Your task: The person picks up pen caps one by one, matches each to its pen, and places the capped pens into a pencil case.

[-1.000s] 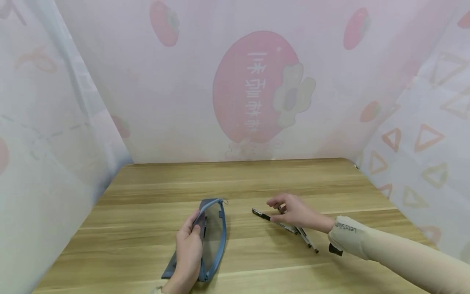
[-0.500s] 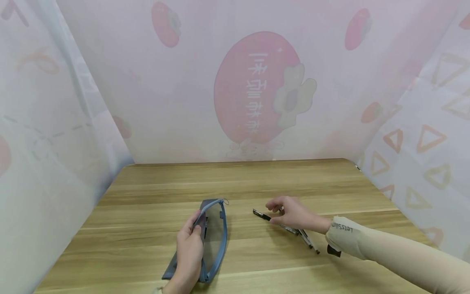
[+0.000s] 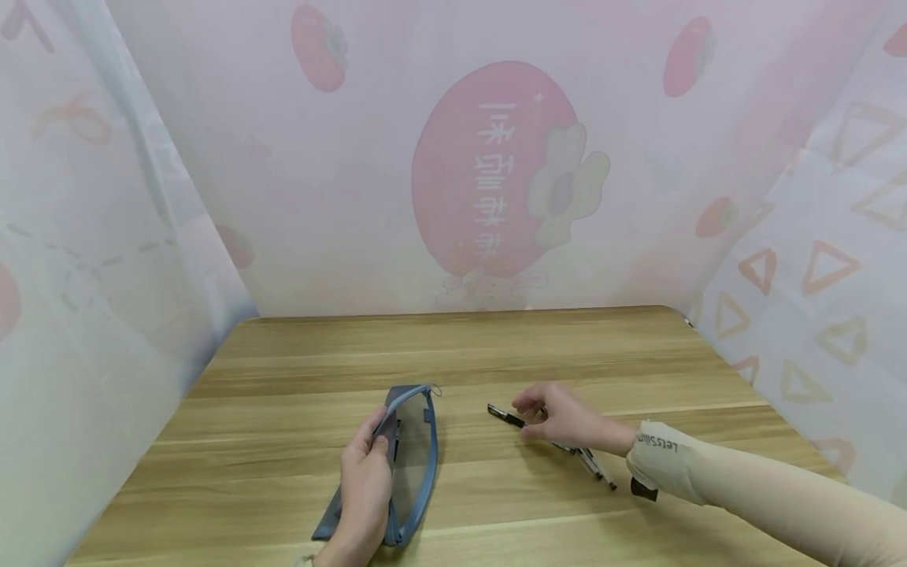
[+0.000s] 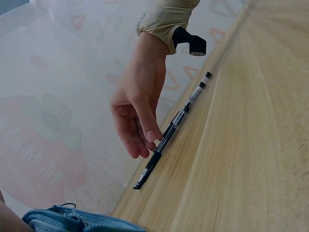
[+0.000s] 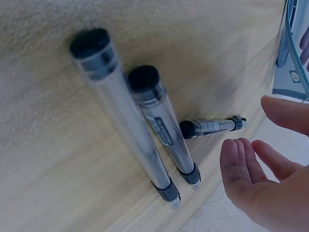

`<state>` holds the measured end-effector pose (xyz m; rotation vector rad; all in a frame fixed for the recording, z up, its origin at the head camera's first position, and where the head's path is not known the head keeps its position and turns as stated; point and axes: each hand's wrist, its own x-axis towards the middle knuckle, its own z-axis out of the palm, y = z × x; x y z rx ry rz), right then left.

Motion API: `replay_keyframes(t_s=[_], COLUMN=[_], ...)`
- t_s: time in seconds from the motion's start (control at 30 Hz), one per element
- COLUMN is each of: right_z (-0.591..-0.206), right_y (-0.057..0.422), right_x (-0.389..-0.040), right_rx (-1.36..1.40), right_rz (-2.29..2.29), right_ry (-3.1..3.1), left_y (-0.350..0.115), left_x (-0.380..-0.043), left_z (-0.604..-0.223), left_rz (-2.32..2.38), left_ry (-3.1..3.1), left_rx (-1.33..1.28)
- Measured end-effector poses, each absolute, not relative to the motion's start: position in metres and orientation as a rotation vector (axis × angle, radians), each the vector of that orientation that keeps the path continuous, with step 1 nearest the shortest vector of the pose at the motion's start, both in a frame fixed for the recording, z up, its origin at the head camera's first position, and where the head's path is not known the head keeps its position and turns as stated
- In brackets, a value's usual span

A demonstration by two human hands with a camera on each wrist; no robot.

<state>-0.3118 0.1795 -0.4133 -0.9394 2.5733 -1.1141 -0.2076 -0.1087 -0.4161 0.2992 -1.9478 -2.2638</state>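
A grey-blue zippered pencil case (image 3: 433,468) with a see-through side lies unzipped, its mouth spread. My left hand (image 3: 366,480) grips its left side, thumb at the opening. A dark item inside is only partly seen. Over the pens on the right hovers my right hand (image 3: 563,416), fingers loosely bent and nothing held. In the right wrist view, three clear pens with black ends lie on the table: one pen (image 5: 128,125), a second pen (image 5: 164,130) beside it, and a third pen (image 5: 212,126) closest to the right hand (image 5: 275,188). A gap separates thumb and fingertips.
The wooden table (image 3: 340,354) runs back to a pale curtain (image 3: 340,197) printed with strawberries, with more cloth at both sides. A black strap piece (image 3: 643,490) hangs below the right sleeve (image 3: 751,480).
My right hand has sunk slightly toward the pens and the table's near side. The left hand and pencil case stay where they were; the pens have not visibly moved.
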Motion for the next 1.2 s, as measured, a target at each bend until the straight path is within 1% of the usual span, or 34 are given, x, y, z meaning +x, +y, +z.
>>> replay_keyframes(t_s=[1.2], right_z=[-0.424], right_y=[0.17], right_x=[-0.319], right_rx=[-0.826], right_rz=[-1.006], right_ry=[2.658], left_y=[-0.11], left_x=[-0.207], left_z=[-0.417], left_rz=[-2.277], left_ry=[-1.968], left_rx=[0.282])
